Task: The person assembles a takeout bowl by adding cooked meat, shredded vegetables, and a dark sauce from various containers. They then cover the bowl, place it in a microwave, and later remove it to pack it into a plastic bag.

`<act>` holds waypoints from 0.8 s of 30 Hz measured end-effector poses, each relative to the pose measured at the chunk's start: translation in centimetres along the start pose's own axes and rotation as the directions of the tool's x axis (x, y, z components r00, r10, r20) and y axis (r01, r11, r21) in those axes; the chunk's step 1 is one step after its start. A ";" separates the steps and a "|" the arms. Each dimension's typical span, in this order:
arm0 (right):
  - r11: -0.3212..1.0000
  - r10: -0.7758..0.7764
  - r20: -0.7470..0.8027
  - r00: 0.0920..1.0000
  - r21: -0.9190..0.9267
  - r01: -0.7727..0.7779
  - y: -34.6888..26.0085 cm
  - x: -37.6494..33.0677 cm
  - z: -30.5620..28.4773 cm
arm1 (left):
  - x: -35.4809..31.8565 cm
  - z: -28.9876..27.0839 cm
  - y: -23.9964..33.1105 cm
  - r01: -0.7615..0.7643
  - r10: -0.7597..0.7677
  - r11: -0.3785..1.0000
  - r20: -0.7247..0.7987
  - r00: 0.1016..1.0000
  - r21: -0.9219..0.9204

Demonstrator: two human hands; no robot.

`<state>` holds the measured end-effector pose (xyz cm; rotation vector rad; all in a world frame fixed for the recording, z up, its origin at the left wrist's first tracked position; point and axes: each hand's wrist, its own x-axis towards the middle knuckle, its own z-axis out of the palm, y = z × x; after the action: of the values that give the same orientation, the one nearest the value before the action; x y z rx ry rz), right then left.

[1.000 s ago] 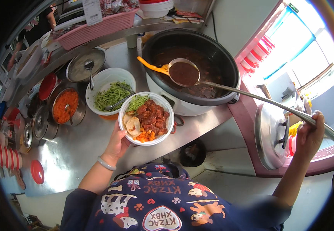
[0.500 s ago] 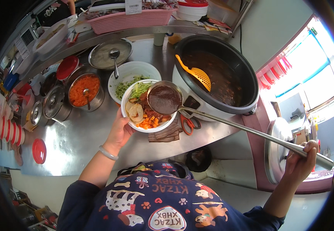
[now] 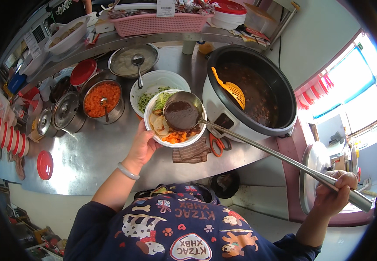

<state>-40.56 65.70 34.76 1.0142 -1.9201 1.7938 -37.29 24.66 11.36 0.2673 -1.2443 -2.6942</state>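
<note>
My left hand (image 3: 144, 145) grips the lower left rim of a white bowl (image 3: 200, 137), thumb at the rim, above the steel counter. Inside it show green shreds (image 3: 161, 101), pale slices (image 3: 159, 125) and orange diced pieces (image 3: 175, 138). Out at the far right, my right hand (image 3: 334, 193) is wrapped round the handle end of a long steel ladle (image 3: 262, 148). The ladle's bowl, full of dark brown sauce (image 3: 181, 115), hangs over the white bowl and hides part of the food. Whether it touches that food I cannot tell.
A large cooker (image 3: 251, 87) of brown stew with a yellow slotted spoon (image 3: 233, 90) stands right. Left are a pot of orange shreds (image 3: 103, 99), lidded pots (image 3: 66, 111) and a red lid (image 3: 44, 165). Orange-handled scissors (image 3: 217, 145) and a brown cloth (image 3: 190, 152) lie by the bowl.
The ladle's bowl has shifted left over the food, covering more of the middle. My right hand has come slightly left and lower. My left hand still holds the white bowl.
</note>
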 end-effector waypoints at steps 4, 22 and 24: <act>0.988 -0.117 -0.022 0.993 -0.103 0.114 0.6 0.6 1.5 | 0.3 0.2 0.1 0.009 -0.009 0.999 0.002 1.000 0.030; 0.972 -0.177 0.188 0.966 -0.119 0.202 2.8 2.5 5.0 | -0.6 -0.1 0.4 -0.015 0.015 0.999 -0.012 1.000 0.031; 0.951 -0.221 0.222 0.950 -0.165 0.260 3.1 2.4 5.2 | -0.8 -0.2 0.5 -0.022 0.022 0.999 -0.015 1.000 0.026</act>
<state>-43.16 59.89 33.25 1.3377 -1.9393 1.3872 -36.43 24.43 11.69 0.2748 -1.2718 -2.6540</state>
